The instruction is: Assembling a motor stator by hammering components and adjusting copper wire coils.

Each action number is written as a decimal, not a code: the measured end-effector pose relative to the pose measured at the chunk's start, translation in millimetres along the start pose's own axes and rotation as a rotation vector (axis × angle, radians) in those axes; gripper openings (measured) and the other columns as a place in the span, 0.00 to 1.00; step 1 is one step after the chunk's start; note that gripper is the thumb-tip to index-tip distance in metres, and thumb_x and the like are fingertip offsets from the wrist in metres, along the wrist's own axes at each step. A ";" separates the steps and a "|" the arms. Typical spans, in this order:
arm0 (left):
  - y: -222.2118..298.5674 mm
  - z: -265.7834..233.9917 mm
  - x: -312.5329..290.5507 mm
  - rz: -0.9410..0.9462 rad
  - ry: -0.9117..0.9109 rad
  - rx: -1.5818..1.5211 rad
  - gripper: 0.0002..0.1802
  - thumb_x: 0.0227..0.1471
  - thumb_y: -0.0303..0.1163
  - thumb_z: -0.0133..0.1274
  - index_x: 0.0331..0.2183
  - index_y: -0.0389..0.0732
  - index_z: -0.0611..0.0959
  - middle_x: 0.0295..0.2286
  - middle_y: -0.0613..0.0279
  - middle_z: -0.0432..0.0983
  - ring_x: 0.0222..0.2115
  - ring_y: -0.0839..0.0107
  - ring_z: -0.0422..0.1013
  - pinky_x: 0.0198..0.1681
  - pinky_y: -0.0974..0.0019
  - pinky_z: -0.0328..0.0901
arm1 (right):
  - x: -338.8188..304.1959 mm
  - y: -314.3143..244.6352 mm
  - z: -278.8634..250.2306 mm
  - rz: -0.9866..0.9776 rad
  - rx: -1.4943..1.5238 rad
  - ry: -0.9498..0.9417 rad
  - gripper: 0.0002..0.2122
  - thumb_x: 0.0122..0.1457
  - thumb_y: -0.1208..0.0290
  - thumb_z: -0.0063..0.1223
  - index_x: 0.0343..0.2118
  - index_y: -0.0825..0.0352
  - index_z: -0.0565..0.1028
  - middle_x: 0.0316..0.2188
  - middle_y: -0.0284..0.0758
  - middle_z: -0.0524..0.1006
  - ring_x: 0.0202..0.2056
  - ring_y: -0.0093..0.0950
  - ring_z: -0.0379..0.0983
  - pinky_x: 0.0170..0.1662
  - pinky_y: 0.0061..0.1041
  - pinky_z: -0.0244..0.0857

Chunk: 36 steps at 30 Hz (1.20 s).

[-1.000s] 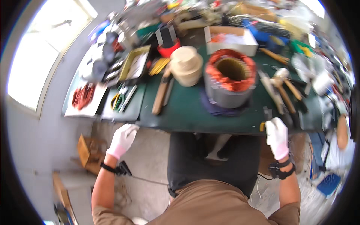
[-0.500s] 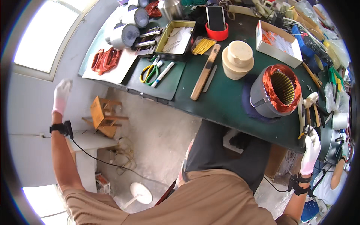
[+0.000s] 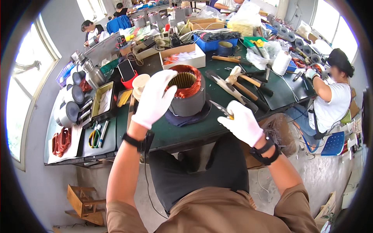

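Observation:
A motor stator (image 3: 190, 103), a grey cylinder with copper-red windings (image 3: 193, 89) round its open top, stands on a dark blue cloth (image 3: 182, 120) on the green bench. My left hand (image 3: 156, 99), in a white glove, reaches over the stator's left rim with fingers stretched and thumb apart. Whether it touches the windings cannot be made out. To the right of the stator, my gloved right hand (image 3: 243, 122) is closed round long-nose pliers (image 3: 220, 108). Their pointed jaws aim up and left toward the stator; most of the handles are hidden in the glove.
Mallets and hammers (image 3: 243, 81) lie right of the stator. Behind it stands a white box (image 3: 182, 57) of paper strips. A cream plastic form (image 3: 140, 83), a red phone holder (image 3: 129, 80) and scissors (image 3: 94, 136) are at left. A co-worker (image 3: 330, 83) sits at the right.
My view has lifted and turned right. My left hand has come from off the bench's left side to the stator. My right hand has taken the pliers from the bench's right edge toward the stator.

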State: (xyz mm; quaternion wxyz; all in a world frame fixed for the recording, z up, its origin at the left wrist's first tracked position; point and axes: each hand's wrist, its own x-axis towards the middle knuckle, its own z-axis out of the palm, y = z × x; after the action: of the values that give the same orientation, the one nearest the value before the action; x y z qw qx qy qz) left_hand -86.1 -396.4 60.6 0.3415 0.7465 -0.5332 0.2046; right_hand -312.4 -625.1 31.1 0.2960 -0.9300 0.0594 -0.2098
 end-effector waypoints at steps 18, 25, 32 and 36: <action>16.2 37.6 0.1 0.025 0.021 -0.005 0.06 0.56 0.28 0.57 0.28 0.36 0.81 0.27 0.51 0.74 0.35 0.48 0.71 0.44 0.52 0.66 | 41.4 -40.9 41.9 -0.253 -0.593 0.116 0.03 0.63 0.70 0.52 0.35 0.62 0.74 0.28 0.37 0.77 0.29 0.37 0.80 0.29 0.38 0.75; 8.4 54.9 9.2 0.107 0.090 0.040 0.07 0.56 0.29 0.55 0.26 0.39 0.80 0.26 0.51 0.74 0.33 0.48 0.71 0.41 0.51 0.64 | 87.6 -52.9 16.2 -0.350 -0.450 0.087 0.05 0.57 0.70 0.54 0.29 0.63 0.78 0.23 0.42 0.80 0.28 0.43 0.81 0.33 0.43 0.74; 0.7 40.3 6.8 0.090 0.043 0.022 0.09 0.56 0.28 0.55 0.27 0.34 0.81 0.25 0.47 0.76 0.31 0.46 0.74 0.38 0.49 0.68 | 108.9 -62.9 5.1 -0.367 -0.522 -0.069 0.09 0.57 0.67 0.55 0.31 0.64 0.84 0.29 0.45 0.84 0.34 0.45 0.83 0.39 0.42 0.77; 18.4 45.1 -2.7 -0.024 -0.015 0.000 0.10 0.60 0.31 0.56 0.30 0.34 0.83 0.28 0.50 0.76 0.34 0.48 0.74 0.41 0.54 0.67 | 47.9 -35.1 7.7 -0.376 -0.369 0.045 0.06 0.59 0.68 0.55 0.36 0.63 0.77 0.27 0.40 0.81 0.34 0.42 0.81 0.38 0.42 0.73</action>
State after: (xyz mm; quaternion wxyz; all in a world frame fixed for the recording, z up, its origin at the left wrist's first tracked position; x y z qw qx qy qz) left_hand -107.0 -431.1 33.3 0.3398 0.7544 -0.5266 0.1950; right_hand -266.2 -603.6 62.6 0.0758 -0.9580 -0.0705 -0.2674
